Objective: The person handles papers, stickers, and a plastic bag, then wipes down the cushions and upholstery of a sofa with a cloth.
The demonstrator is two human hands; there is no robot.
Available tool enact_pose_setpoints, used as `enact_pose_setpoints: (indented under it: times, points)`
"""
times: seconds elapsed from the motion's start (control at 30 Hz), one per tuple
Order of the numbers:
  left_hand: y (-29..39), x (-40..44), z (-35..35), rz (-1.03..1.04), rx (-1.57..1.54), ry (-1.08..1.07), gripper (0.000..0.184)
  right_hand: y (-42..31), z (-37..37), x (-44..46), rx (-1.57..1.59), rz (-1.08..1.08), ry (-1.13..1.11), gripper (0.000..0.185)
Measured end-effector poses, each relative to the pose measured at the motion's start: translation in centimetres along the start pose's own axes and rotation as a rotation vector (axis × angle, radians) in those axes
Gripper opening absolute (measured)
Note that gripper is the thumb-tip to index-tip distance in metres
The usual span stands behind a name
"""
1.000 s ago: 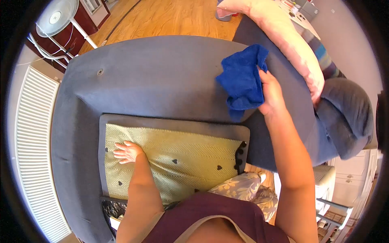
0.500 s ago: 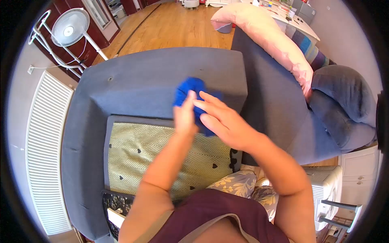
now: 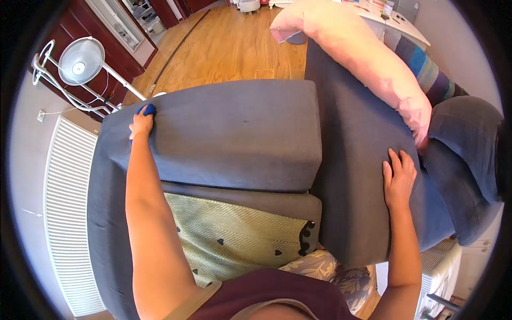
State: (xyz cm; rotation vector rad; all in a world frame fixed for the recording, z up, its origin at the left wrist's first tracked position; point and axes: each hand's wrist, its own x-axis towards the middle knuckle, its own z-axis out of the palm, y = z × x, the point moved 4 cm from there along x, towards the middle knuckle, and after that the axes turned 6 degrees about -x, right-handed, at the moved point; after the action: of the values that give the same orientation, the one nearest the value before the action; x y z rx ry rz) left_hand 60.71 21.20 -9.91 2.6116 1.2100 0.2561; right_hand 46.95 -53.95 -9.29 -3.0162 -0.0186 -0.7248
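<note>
My left hand point(image 3: 141, 124) is closed on a blue cloth point(image 3: 148, 109), pressed against the far left part of the grey sofa arm point(image 3: 240, 128). Most of the cloth is hidden under the palm and fingers. My right hand point(image 3: 400, 178) lies flat with fingers apart on the grey sofa section point(image 3: 352, 176) to the right, holding nothing. A long pink pillow point(image 3: 368, 64) lies beyond that hand, and dark grey cushions point(image 3: 464, 154) sit just to its right.
A green herringbone seat mat point(image 3: 240, 234) with dark hearts covers the seat before me. A white fan point(image 3: 80, 61) stands at the far left, above a white radiator point(image 3: 69, 213). At right is a white suitcase point(image 3: 440, 266). Wooden floor point(image 3: 229, 48) lies beyond the sofa.
My hands have come apart. The left carried the blue cloth from the middle to the far left of the sofa arm; the right moved right and came down on the sofa.
</note>
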Motion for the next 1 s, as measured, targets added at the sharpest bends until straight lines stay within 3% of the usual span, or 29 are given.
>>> enact_pose_setpoints:
  times: [0.13,0.23,0.27,0.33,0.4,0.47,0.5,0.57,0.63,0.67,0.77,0.83,0.87,0.93,1.0]
  points:
    - [7.6,-3.3,1.1,0.301,-0.055,0.097,0.044,-0.1,0.5,0.2,-0.01,0.0,0.012,0.035]
    - [22.6,-17.3,3.8,0.643,-0.193,-0.091,0.043,-0.1,0.4,0.1,-0.018,-0.006,0.02,0.035]
    - [27.2,-21.9,5.8,0.877,-0.213,0.012,0.048,0.0,0.3,0.0,-0.019,-0.018,0.019,0.035]
    - [33.6,-31.1,6.7,1.184,-0.166,-0.07,0.046,0.3,0.2,-0.1,0.021,0.003,0.03,0.034]
    - [34.9,-33.7,6.1,1.229,-0.14,-0.172,0.049,1.3,0.0,-0.3,0.094,0.006,0.038,0.033]
    - [31.9,-29.9,5.0,1.197,-0.172,-0.196,0.052,1.9,0.0,-0.7,0.183,0.005,0.031,0.032]
    - [29.1,-24.5,6.7,1.303,-0.196,0.061,0.044,2.1,0.1,-0.5,0.195,-0.002,0.046,0.032]
    - [21.8,-16.3,3.0,0.821,0.031,-0.031,0.045,2.1,0.4,-0.6,0.206,0.006,0.053,0.031]
    - [13.0,-7.7,0.9,0.518,0.082,0.003,0.047,1.7,0.4,-0.3,0.14,0.051,0.056,0.03]
    - [8.6,-3.7,1.0,0.453,0.076,0.031,0.045,1.6,0.3,-0.2,0.133,0.072,0.056,0.03]
    - [11.4,-6.9,1.7,0.365,0.216,0.187,0.043,0.7,0.3,0.1,0.086,0.047,0.089,0.027]
    - [17.7,-12.2,2.3,0.476,0.034,0.045,0.038,0.7,0.3,0.1,0.074,0.047,0.086,0.027]
    - [22.2,-17.0,2.9,0.659,-0.066,-0.074,0.037,0.6,0.3,0.1,0.065,0.046,0.088,0.027]
    - [30.6,-27.2,5.5,1.042,-0.173,0.007,0.047,0.6,0.4,0.1,0.076,0.054,0.088,0.028]
    - [36.1,-35.4,7.7,1.307,-0.209,-0.088,0.045,1.0,0.2,-0.6,0.075,0.052,0.095,0.029]
